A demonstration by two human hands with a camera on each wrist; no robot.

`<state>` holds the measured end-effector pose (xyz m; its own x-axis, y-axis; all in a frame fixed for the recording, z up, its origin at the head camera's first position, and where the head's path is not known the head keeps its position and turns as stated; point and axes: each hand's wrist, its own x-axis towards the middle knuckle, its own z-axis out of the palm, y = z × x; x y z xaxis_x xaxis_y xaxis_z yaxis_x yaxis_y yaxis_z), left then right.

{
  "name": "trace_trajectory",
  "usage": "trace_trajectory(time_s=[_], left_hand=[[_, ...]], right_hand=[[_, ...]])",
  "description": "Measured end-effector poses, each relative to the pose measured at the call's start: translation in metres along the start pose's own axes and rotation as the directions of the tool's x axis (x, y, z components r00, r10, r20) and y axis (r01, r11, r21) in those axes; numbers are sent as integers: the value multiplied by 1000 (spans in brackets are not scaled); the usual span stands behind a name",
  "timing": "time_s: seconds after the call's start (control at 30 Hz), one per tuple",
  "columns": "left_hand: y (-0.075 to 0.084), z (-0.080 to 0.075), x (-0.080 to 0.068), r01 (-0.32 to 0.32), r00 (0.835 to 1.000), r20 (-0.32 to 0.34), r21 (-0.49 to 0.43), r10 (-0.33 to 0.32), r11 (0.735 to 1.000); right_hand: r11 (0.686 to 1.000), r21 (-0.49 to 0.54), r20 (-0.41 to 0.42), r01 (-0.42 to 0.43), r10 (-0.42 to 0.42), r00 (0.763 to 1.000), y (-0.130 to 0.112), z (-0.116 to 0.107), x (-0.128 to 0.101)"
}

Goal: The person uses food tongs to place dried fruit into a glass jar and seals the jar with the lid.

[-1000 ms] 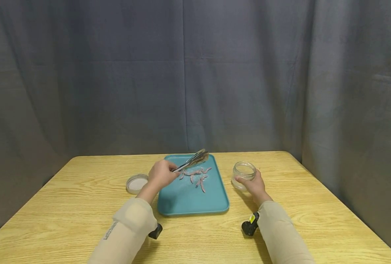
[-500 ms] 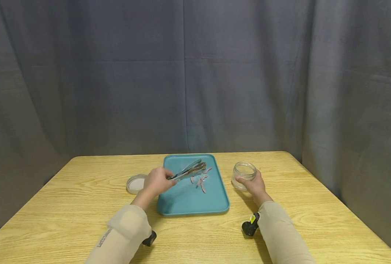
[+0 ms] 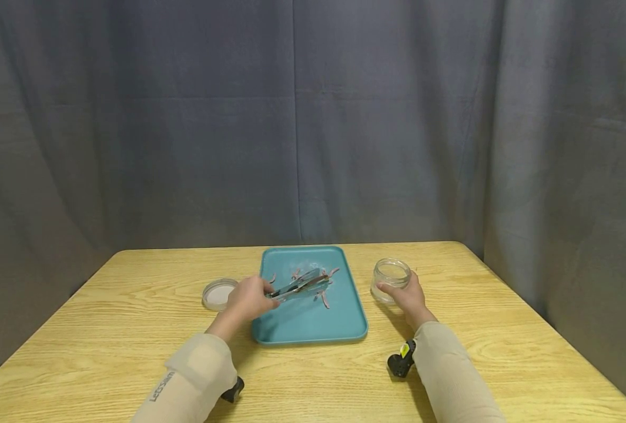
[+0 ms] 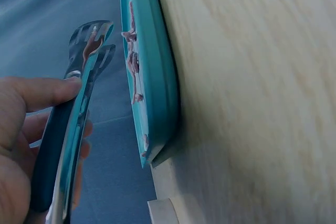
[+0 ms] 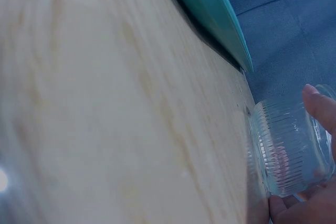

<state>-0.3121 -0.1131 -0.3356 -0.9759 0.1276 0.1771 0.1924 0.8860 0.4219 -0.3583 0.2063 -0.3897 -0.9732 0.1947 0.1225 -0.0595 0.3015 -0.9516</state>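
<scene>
My left hand (image 3: 249,299) grips a pair of tongs (image 3: 302,284) with dark handles and shiny heads. In the left wrist view, thumb and fingers close round the handles, and the tongs' heads (image 4: 92,38) stand near each other, above the tray surface. Thin, pinkish, twisted strips (image 3: 325,301) lie scattered on the teal tray (image 3: 307,329), some of them behind the tongs in the head view. My right hand (image 3: 412,301) holds a lidless glass jar (image 3: 392,271) standing on the table. A small pinkish patch (image 5: 282,161) shows through the jar's ribbed wall in the right wrist view.
A round lid (image 3: 219,295) with a pale inside lies left of the tray, close to my left hand. The wooden table (image 3: 313,382) ends at a grey curtain (image 3: 291,147) behind. Some whitish powder or residue marks the tray's surface.
My left hand has moved left and toward me, lowering the tongs from the tray's far part to over its middle. The right hand and jar have stayed in place.
</scene>
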Motion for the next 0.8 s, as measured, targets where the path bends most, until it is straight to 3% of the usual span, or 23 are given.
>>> trace_trajectory(time_s=[0.3, 0.8], left_hand=[[-5, 5, -1, -20, 1000, -7, 17, 20, 1000], [-4, 11, -2, 12, 1000, 1, 49, -12, 999]], right_hand=[[1000, -3, 9, -5, 5, 1000, 0, 0, 0], [1000, -7, -3, -13, 13, 1000, -1, 1, -1]])
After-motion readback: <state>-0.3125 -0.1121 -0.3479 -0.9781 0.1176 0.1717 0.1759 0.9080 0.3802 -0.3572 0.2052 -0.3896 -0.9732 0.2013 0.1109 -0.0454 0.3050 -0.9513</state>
